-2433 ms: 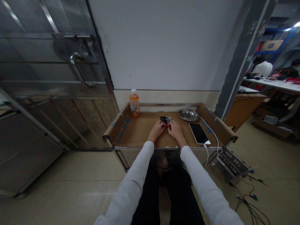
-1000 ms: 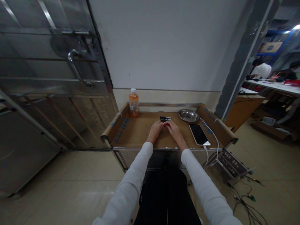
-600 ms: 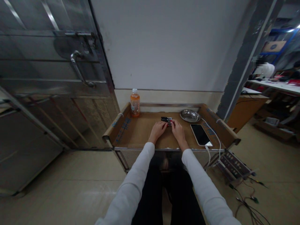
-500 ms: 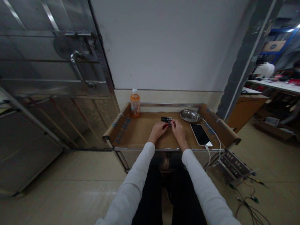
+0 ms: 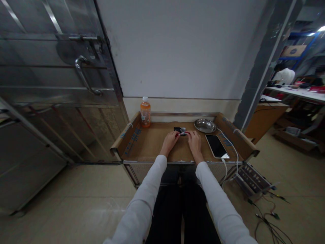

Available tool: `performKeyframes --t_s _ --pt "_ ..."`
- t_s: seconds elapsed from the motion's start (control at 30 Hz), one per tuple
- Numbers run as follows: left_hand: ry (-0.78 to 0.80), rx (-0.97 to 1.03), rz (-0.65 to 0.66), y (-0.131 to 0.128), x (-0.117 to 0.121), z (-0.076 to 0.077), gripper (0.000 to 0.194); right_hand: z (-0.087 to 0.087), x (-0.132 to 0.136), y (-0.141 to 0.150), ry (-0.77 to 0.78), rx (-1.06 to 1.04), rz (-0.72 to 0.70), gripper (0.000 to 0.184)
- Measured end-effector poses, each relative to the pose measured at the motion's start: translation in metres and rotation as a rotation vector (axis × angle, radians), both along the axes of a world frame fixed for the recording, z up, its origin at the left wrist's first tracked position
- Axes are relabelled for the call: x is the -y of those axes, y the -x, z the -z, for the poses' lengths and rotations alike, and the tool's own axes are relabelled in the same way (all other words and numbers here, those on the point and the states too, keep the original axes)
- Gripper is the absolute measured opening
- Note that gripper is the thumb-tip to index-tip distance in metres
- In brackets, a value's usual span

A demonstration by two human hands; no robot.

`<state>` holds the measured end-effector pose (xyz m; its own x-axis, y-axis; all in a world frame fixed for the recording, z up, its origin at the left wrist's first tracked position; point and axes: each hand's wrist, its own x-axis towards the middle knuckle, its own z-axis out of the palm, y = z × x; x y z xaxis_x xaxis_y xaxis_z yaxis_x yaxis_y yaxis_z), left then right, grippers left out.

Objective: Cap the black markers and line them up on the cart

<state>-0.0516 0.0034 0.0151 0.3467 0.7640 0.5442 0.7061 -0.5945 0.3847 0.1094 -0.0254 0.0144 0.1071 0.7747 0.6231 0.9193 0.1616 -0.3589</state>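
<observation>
In the head view, I see a person's two bare hands meeting over a brown cardboard-lined metal cart. The left hand and right hand pinch a slim, pen-like red, dark and silver stick by its opposite ends. It lies crosswise between their fingertips, its middle bare, around halfway between the cart's left and right edges; how each finger sits is too small to tell. Just beyond the grip, toward the far edge, lies a cluster of slender black pen-shaped sticks. A clear bottle of orange drink stands in the far left corner. A round, shiny metal bowl sits near the far right corner, and a black-screened smartphone lies by the near right corner, plugged into a white cable.
</observation>
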Motion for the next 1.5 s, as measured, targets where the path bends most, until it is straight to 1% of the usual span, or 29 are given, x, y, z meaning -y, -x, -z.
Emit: performKeyframes --t_s 0.17,0.23,0.33,0.43,0.5,0.57,0.67,0.73,0.8,0.87,0.93,1.03,1.13,1.27,1.33,1.4,1.5 --pt "-0.02 -0.009 0.012 0.0 0.001 -0.001 0.016 0.001 -0.002 0.0 0.019 0.004 -0.041 0.031" --pt "-0.03 -0.006 0.017 0.0 0.0 0.0 0.017 0.001 -0.002 0.001 0.014 -0.015 -0.08 0.032" --pt "-0.047 0.002 0.024 0.0 0.0 0.002 0.022 0.0 0.0 0.004 0.029 -0.057 -0.234 0.039" --pt "-0.061 -0.012 -0.009 -0.001 -0.001 0.002 0.027 -0.001 0.002 0.007 0.056 -0.095 -0.394 0.057" --pt "-0.054 -0.048 -0.078 -0.002 0.0 0.001 0.028 -0.001 0.001 0.008 0.049 -0.107 -0.444 0.065" --pt "-0.03 -0.096 -0.196 -0.002 0.002 -0.002 0.027 0.001 -0.002 0.008 0.03 -0.108 -0.45 0.066" --pt "-0.004 -0.154 -0.417 -0.002 0.007 -0.006 0.026 0.007 -0.008 0.007 -0.005 -0.104 -0.385 0.054" --pt "-0.009 -0.176 -0.531 -0.001 0.009 -0.007 0.027 0.01 -0.012 0.005 0.009 -0.067 -0.333 0.044" --pt "-0.015 -0.19 -0.607 0.0 0.011 -0.006 0.029 0.013 -0.014 0.004 0.029 -0.012 -0.288 0.037" --pt "-0.001 -0.196 -0.642 0.0 0.011 -0.005 0.029 0.014 -0.014 0.004 0.046 0.038 -0.247 0.034" --pt "0.025 -0.193 -0.642 0.0 0.011 -0.004 0.029 0.014 -0.013 0.004 0.061 0.074 -0.205 0.032" --pt "0.061 -0.173 -0.598 0.0 0.008 -0.002 0.028 0.014 -0.011 0.005 0.086 0.105 -0.158 0.031" --pt "0.077 -0.152 -0.566 0.001 0.006 0.0 0.028 0.013 -0.011 0.005 0.103 0.114 -0.145 0.03" --pt "0.074 -0.158 -0.569 0.0 0.003 0.001 0.03 0.012 -0.011 0.005 0.111 0.129 -0.137 0.029" --pt "0.065 -0.16 -0.543 -0.001 0.002 0.002 0.03 0.012 -0.011 0.005 0.112 0.137 -0.128 0.029" --pt "0.058 -0.157 -0.451 -0.002 0.001 0.002 0.027 0.013 -0.011 0.005 0.108 0.145 -0.119 0.03" --pt "0.052 -0.15 -0.247 -0.002 -0.002 0.003 0.02 0.013 -0.011 0.005 0.104 0.158 -0.112 0.03"
